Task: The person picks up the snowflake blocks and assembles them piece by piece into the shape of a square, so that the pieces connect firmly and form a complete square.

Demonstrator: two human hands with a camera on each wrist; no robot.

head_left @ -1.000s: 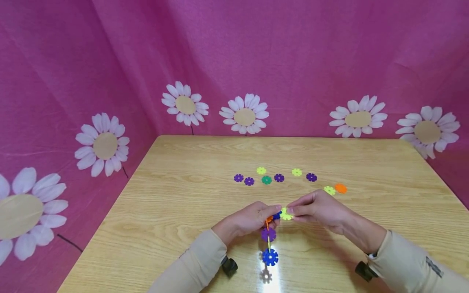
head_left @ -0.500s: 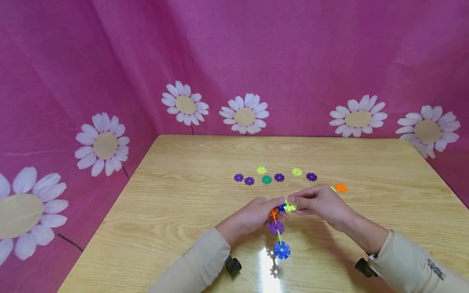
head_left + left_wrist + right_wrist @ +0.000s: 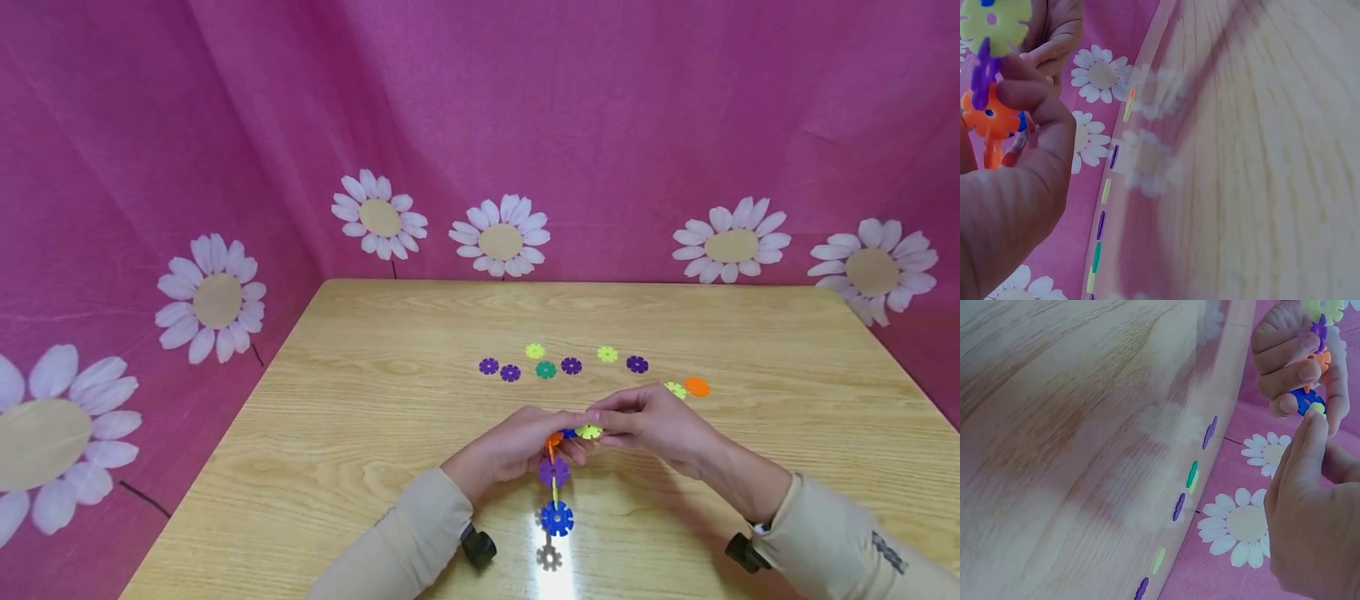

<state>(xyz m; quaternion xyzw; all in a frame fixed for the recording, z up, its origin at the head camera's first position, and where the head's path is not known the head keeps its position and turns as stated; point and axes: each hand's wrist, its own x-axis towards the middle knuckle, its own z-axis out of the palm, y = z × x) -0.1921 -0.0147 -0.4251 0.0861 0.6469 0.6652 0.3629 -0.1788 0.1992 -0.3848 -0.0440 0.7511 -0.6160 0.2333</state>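
Observation:
My left hand (image 3: 510,443) grips a chain of notched plastic discs near its upper end, around an orange disc (image 3: 554,440) and a blue disc (image 3: 1307,401). Below the fingers hang a purple disc (image 3: 554,472), a yellow disc seen edge-on (image 3: 555,490) and a lower blue disc (image 3: 557,518). My right hand (image 3: 663,429) pinches another yellow disc (image 3: 590,432) between thumb and fingers, against the upper blue disc. Whether their slots are interlocked cannot be told. Fingertips of both hands nearly meet and partly hide this joint.
On the wooden table (image 3: 360,400), beyond the hands, lie several loose discs: purple ones (image 3: 488,366), yellow ones (image 3: 607,354), a green one (image 3: 545,369) and an orange one (image 3: 697,387). A pink flowered cloth (image 3: 600,125) hangs behind the table.
Both hands rose slightly, then lowered a little, with the chain swinging right and back. The left thumb has come closer to the right fingertips, and the pinched yellow disc is more covered.

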